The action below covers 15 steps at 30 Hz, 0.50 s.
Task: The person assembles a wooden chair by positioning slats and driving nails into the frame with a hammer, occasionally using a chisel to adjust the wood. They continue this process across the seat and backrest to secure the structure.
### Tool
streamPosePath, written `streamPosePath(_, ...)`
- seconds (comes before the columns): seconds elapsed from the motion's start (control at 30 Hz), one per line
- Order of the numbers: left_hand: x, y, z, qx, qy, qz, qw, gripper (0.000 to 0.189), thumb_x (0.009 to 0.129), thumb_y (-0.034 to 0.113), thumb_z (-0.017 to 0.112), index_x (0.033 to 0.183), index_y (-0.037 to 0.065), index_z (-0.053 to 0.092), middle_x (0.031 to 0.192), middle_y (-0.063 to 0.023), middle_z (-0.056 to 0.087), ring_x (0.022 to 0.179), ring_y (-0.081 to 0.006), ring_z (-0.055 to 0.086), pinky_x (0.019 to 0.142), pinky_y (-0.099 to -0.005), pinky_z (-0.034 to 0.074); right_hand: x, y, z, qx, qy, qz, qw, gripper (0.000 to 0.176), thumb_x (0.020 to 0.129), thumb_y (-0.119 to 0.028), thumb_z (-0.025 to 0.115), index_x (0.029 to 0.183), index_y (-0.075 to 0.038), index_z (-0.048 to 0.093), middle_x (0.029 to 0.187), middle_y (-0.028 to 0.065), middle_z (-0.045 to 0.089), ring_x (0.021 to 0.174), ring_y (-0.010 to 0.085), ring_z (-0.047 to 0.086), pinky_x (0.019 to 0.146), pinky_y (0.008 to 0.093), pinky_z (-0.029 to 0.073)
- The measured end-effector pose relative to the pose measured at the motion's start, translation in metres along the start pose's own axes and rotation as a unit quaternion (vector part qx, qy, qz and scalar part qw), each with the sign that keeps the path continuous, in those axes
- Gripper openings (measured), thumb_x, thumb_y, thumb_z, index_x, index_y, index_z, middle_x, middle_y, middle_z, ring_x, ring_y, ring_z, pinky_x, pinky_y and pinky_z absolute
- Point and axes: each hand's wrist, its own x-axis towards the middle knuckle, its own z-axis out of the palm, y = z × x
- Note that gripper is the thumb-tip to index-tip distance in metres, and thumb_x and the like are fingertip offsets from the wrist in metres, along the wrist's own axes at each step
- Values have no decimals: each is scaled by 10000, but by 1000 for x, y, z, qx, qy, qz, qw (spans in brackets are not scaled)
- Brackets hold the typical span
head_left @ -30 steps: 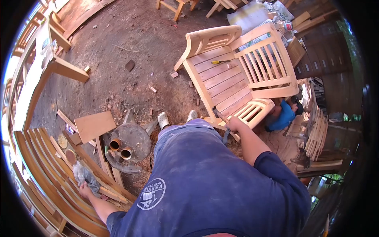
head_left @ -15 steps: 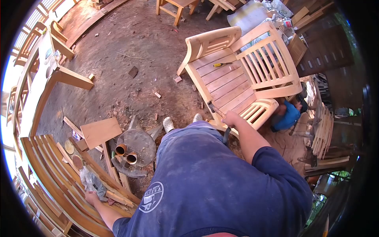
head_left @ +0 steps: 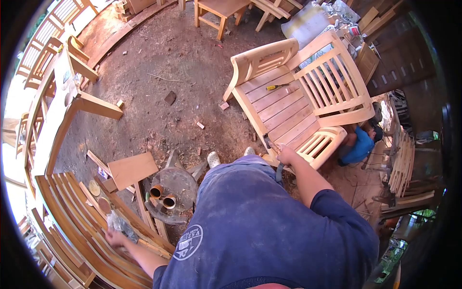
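Observation:
My right hand (head_left: 287,155) is closed around a hammer (head_left: 267,141), whose head points toward the front edge of a pale wooden armchair-style bench (head_left: 281,103). The hammer's dark grip end hangs below my fist. On the bench's slatted seat lie a yellow-handled chisel (head_left: 274,87) and a small wood block (head_left: 290,90). My left hand (head_left: 114,238) is at the lower left edge of a clear plastic bag (head_left: 126,228) with dark contents. Its fingers are curled, and what they hold is hidden. The bag rests on the slatted wooden bench (head_left: 72,212) at left.
A round stool (head_left: 180,185) carries two open cans (head_left: 169,201). A flat board (head_left: 133,171) lies beside it. A person in a blue shirt (head_left: 357,144) crouches behind the armchair bench. A long wooden frame (head_left: 62,118) stands at left. Wood scraps dot the dirt floor (head_left: 144,106).
The whole view has shifted a little, so most things sit farther right. My left hand has moved slightly left relative to the plastic bag. My right hand still grips the hammer.

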Motion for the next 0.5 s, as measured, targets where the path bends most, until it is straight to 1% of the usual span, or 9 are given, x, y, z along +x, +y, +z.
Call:
streamPosePath(0.07,-38,23,78,-150,-223,45,962,225,1021,98,622,1176,-15,741,944,-57,730,783,-157,664,707,-291,560,-4,-11,-7,56,11,-26,998,506,948,-213,710,1444,-175,616,1048,191,754,676,307,739,619,416,594)
streamPosePath(0.1,-89,82,110,-117,-299,2,947,248,977,10,579,1164,-20,739,928,-59,726,788,-157,669,705,-275,554,-11,-25,-15,96,5,-26,995,490,949,-220,716,1432,-207,634,1056,181,758,698,311,743,643,422,596)
streamPosePath(0.17,-167,130,183,-156,-560,-10,813,311,946,-76,573,1203,-14,738,987,-71,745,848,-150,704,717,-277,563,-25,-50,-33,156,-15,-32,987,443,948,-246,731,1386,-219,677,1077,172,763,775,316,751,719,432,596)
streamPosePath(0.2,-229,192,197,-95,-624,18,775,264,958,-47,612,1177,-13,756,964,-64,747,835,-145,698,715,-256,547,-32,-61,-43,176,-28,-37,983,414,945,-265,739,1352,-199,702,1090,174,764,831,318,754,771,436,594)
streamPosePath(0.23,-288,252,204,35,-654,162,738,220,958,27,691,1160,10,777,943,-38,747,821,-131,688,713,-265,543,-35,-65,-47,198,-40,-41,978,390,943,-283,747,1318,-180,727,1103,175,766,886,320,757,823,441,591)
streamPosePath(0.27,-333,251,238,27,-743,129,656,218,942,108,756,1145,38,795,912,-37,756,814,-129,684,729,-296,545,-27,-60,-40,190,8,-130,973,357,950,-299,745,1275,-151,743,1076,165,768,886,299,747,805,428,588)
streamPosePath(0.3,-382,320,218,42,-757,289,584,197,920,109,773,1105,53,807,981,-116,780,844,-186,712,788,-333,563,-20,-53,-31,178,58,-212,959,336,958,-315,744,1232,-121,759,1049,156,770,885,278,736,786,415,585)
streamPosePath(0.37,-460,366,220,3,-799,410,440,178,904,103,759,1069,50,800,1007,-181,763,883,-298,741,818,-386,574,-39,-61,-41,170,51,-226,958,337,952,-334,747,1205,-112,765,1115,171,763,1009,309,720,868,428,569)
streamPosePath(0.5,-553,439,213,-22,-800,540,259,173,883,95,755,1042,42,799,984,-193,759,912,-346,748,823,-406,585,-69,-49,-58,196,40,-190,961,359,953,-413,732,1167,-130,779,1145,185,758,1136,363,700,982,446,541)
